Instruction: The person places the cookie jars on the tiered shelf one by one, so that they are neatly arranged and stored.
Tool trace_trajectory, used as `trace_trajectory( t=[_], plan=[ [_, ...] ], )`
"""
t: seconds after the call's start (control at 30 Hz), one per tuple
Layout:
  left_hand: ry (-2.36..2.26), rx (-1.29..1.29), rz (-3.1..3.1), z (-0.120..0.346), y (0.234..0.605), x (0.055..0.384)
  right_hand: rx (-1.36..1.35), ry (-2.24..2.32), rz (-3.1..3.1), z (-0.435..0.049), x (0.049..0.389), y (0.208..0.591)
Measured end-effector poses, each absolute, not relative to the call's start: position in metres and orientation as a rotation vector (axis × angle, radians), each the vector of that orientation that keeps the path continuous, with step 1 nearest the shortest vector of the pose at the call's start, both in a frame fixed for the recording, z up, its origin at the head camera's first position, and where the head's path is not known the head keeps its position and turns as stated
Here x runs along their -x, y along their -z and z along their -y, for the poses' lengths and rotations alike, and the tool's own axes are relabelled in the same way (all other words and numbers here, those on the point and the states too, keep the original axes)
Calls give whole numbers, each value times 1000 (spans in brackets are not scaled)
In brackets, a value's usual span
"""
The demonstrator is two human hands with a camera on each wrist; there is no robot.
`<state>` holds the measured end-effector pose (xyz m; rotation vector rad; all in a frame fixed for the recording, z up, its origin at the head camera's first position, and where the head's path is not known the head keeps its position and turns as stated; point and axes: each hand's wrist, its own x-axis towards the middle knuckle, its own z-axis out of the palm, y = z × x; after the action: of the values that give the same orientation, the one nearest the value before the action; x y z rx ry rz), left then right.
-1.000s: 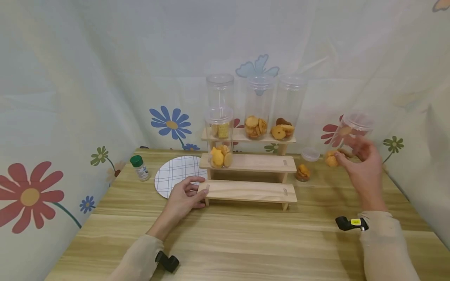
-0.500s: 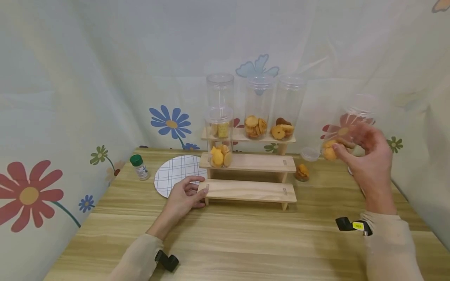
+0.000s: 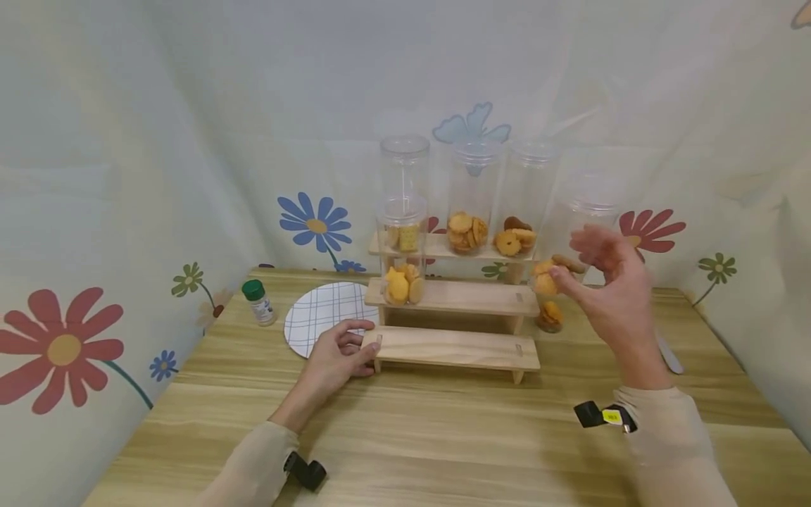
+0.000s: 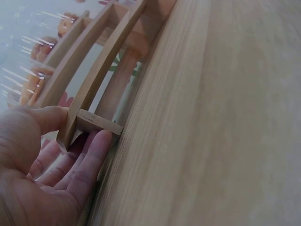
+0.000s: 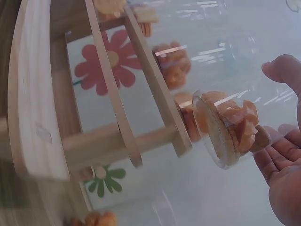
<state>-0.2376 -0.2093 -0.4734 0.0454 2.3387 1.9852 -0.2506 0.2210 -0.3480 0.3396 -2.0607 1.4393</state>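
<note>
My left hand (image 3: 332, 362) grips the left end of the lowest step of a three-step wooden display rack (image 3: 450, 346). In the left wrist view, its thumb (image 4: 49, 117) lies on the step and its fingers reach under, against the support. My right hand (image 3: 611, 296) holds a tall clear lidded jar of cookies (image 5: 230, 129) in the air, just right of the rack, with the base tilted toward the rack. On the top step stand three similar jars, one at left (image 3: 405, 151), one in the middle (image 3: 467, 232) and one at right (image 3: 515, 236). Another cookie jar (image 3: 401, 282) stands at the middle step's left end.
A small container of orange snacks (image 3: 550, 317) sits on the table right of the rack, partly behind the held jar. A checked round plate (image 3: 326, 310) and a green-capped shaker (image 3: 258, 303) are at left. One pale flat, blade-like thing (image 3: 670, 354) lies beside my right forearm.
My right hand first lifts the jar slightly, then carries it left toward the rack, where it now overlaps the small container. My left hand keeps its grip on the lowest step.
</note>
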Motion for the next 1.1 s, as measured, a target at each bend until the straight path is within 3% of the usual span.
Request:
trace_trajectory(
  t=[0.67, 1.1],
  plan=[
    [-1969, -34, -2352, 209, 474, 238, -507, -1617, 2166, -129, 275, 362],
    [-1967, -28, -2351, 210, 473, 238, -490, -1520, 2218, -110, 282, 380]
  ],
)
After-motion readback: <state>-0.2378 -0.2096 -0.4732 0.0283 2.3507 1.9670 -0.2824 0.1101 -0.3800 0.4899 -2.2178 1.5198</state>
